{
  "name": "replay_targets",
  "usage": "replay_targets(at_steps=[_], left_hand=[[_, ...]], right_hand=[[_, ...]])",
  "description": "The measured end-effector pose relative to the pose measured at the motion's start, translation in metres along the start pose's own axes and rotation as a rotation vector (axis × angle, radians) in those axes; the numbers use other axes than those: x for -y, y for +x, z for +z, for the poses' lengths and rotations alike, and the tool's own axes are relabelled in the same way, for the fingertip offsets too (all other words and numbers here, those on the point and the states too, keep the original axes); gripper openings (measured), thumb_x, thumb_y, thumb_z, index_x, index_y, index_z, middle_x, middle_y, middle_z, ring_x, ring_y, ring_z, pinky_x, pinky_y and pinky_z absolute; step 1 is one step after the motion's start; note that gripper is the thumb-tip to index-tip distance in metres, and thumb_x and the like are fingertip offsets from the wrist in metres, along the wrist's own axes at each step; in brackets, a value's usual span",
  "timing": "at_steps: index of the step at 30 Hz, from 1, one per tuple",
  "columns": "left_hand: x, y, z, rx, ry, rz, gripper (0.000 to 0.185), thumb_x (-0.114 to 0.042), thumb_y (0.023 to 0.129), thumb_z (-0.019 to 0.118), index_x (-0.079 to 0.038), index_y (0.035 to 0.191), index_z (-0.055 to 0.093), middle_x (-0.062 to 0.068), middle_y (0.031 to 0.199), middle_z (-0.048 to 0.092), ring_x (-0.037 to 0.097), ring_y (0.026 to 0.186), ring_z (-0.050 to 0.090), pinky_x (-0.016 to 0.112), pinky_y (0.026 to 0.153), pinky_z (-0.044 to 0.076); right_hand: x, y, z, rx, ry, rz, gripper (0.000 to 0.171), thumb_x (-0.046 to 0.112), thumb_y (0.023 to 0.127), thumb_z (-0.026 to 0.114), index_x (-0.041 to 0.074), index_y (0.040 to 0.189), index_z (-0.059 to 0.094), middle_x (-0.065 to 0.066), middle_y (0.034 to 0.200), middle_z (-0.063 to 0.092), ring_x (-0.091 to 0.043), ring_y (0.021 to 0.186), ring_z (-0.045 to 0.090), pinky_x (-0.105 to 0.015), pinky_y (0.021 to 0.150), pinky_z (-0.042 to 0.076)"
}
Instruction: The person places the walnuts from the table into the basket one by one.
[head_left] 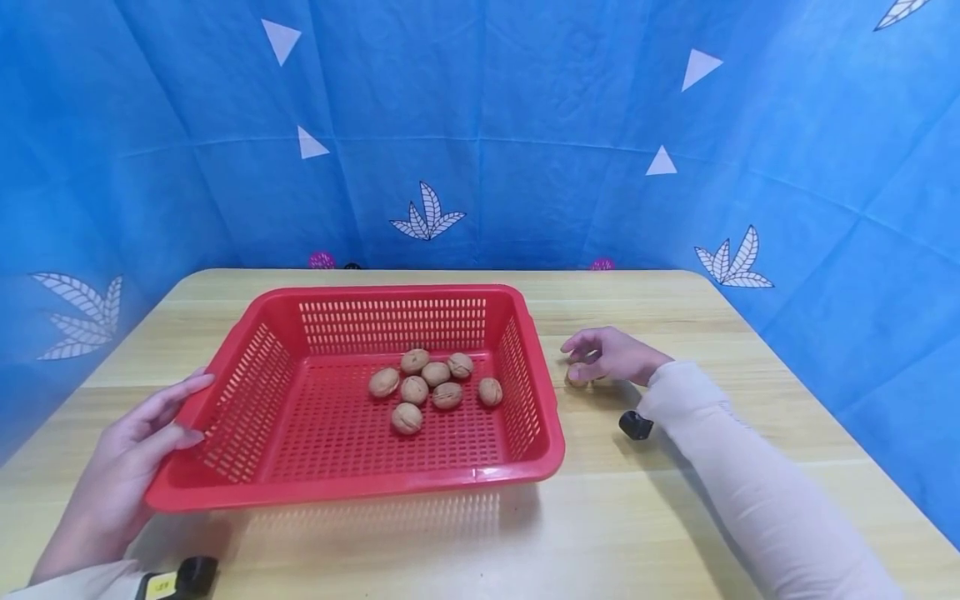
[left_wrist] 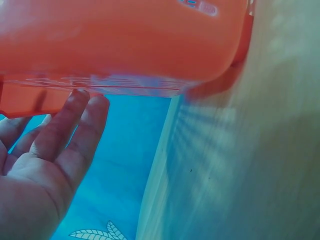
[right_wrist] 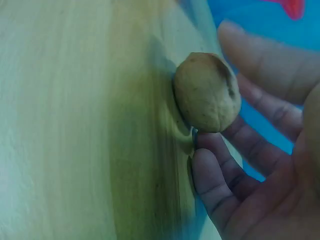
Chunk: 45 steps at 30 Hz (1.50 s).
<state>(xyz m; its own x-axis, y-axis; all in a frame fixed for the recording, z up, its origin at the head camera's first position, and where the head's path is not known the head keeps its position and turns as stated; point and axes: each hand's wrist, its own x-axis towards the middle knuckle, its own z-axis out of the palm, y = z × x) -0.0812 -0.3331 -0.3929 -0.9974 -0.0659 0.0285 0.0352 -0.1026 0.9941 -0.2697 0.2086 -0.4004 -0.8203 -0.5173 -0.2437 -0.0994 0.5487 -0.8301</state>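
Observation:
A red plastic basket (head_left: 360, 492) with slotted walls holds several walnuts (head_left: 407, 418), gathered right of its middle. My left hand (head_left: 123, 467) holds the basket's left rim, thumb over the edge; in the left wrist view its fingers (left_wrist: 92, 117) reach under the basket's rim. To the right of the basket, my right hand (head_left: 611, 357) is low over the table around a single walnut (right_wrist: 207, 92). In the right wrist view the thumb (right_wrist: 265, 60) stands off from that walnut, and loosely bent fingers lie behind and beside it.
The wooden table (head_left: 637, 517) has a blue patterned cloth (head_left: 525, 150) hanging behind it and at both sides. Black wrist devices show at the left wrist (head_left: 197, 575) and near the right sleeve (head_left: 636, 425). A shadow lies below the basket's near edge.

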Motion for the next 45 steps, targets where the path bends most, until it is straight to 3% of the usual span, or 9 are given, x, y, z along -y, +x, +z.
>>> replay_targets(at_steps=[3,6,10,15,23,29,35,45], left_hand=[[0.001,0.001,0.0,0.013,-0.026,0.015,0.051,0.003,0.099,0.047,-0.027,0.14,0.053,-0.011,0.138,0.043,0.004,0.096,0.064,0.036,0.065,0.059],[0.001,0.001,0.0,0.024,-0.038,0.027,0.051,0.004,0.099,0.046,-0.025,0.139,0.053,-0.012,0.135,0.045,0.005,0.096,0.065,0.036,0.065,0.059],[0.0,0.001,0.001,0.018,-0.012,0.012,0.051,0.003,0.098,0.048,-0.026,0.14,0.053,-0.011,0.136,0.043,0.005,0.095,0.064,0.036,0.065,0.059],[-0.001,0.0,0.001,0.01,0.012,0.001,0.051,0.003,0.098,0.048,-0.028,0.139,0.053,-0.01,0.134,0.044,0.006,0.093,0.064,0.036,0.063,0.059],[-0.003,0.0,0.0,0.027,-0.016,0.024,0.051,0.003,0.099,0.047,-0.025,0.141,0.052,-0.011,0.135,0.045,0.006,0.095,0.065,0.038,0.064,0.059],[-0.003,-0.001,-0.001,0.028,-0.018,0.002,0.051,0.002,0.099,0.047,-0.026,0.141,0.051,-0.011,0.134,0.046,0.008,0.095,0.066,0.039,0.064,0.059],[-0.004,-0.001,0.001,0.023,0.001,-0.003,0.051,0.001,0.099,0.049,-0.027,0.142,0.051,-0.011,0.133,0.046,0.007,0.094,0.066,0.038,0.064,0.059],[-0.002,-0.002,0.0,0.007,-0.002,-0.014,0.052,0.0,0.099,0.05,-0.029,0.143,0.049,-0.01,0.135,0.044,0.006,0.096,0.065,0.038,0.066,0.059]], right_hand=[[0.002,0.002,0.0,0.001,0.012,0.025,0.046,0.008,0.086,0.073,-0.007,0.125,0.053,-0.013,0.099,0.066,-0.021,0.089,0.064,-0.032,0.076,0.054],[0.003,0.002,0.0,-0.026,0.014,0.054,0.043,0.009,0.086,0.072,-0.006,0.123,0.054,-0.011,0.095,0.066,-0.019,0.084,0.063,-0.031,0.074,0.054],[0.005,0.002,0.002,-0.107,0.055,0.092,0.04,0.013,0.09,0.069,-0.003,0.124,0.055,-0.014,0.104,0.064,-0.022,0.086,0.063,-0.033,0.078,0.055],[0.012,0.005,0.004,-0.186,0.146,0.068,0.04,0.013,0.094,0.065,-0.007,0.126,0.051,-0.02,0.115,0.055,-0.024,0.088,0.062,-0.036,0.08,0.057],[0.031,0.01,0.004,-0.265,0.281,0.009,0.027,0.011,0.098,0.058,-0.007,0.117,0.051,-0.017,0.109,0.054,-0.021,0.093,0.059,-0.045,0.091,0.052],[0.048,0.01,0.01,-0.325,0.465,-0.042,0.023,0.012,0.099,0.057,-0.004,0.112,0.048,-0.016,0.11,0.054,-0.019,0.093,0.061,-0.041,0.094,0.051],[0.069,0.011,0.015,-0.353,0.545,-0.048,0.022,0.015,0.098,0.057,0.0,0.112,0.047,-0.014,0.112,0.051,-0.022,0.096,0.061,-0.034,0.09,0.053],[0.098,0.016,0.02,-0.329,0.614,-0.067,0.018,0.011,0.099,0.055,0.001,0.111,0.047,-0.014,0.112,0.05,-0.023,0.099,0.059,-0.042,0.098,0.047]])
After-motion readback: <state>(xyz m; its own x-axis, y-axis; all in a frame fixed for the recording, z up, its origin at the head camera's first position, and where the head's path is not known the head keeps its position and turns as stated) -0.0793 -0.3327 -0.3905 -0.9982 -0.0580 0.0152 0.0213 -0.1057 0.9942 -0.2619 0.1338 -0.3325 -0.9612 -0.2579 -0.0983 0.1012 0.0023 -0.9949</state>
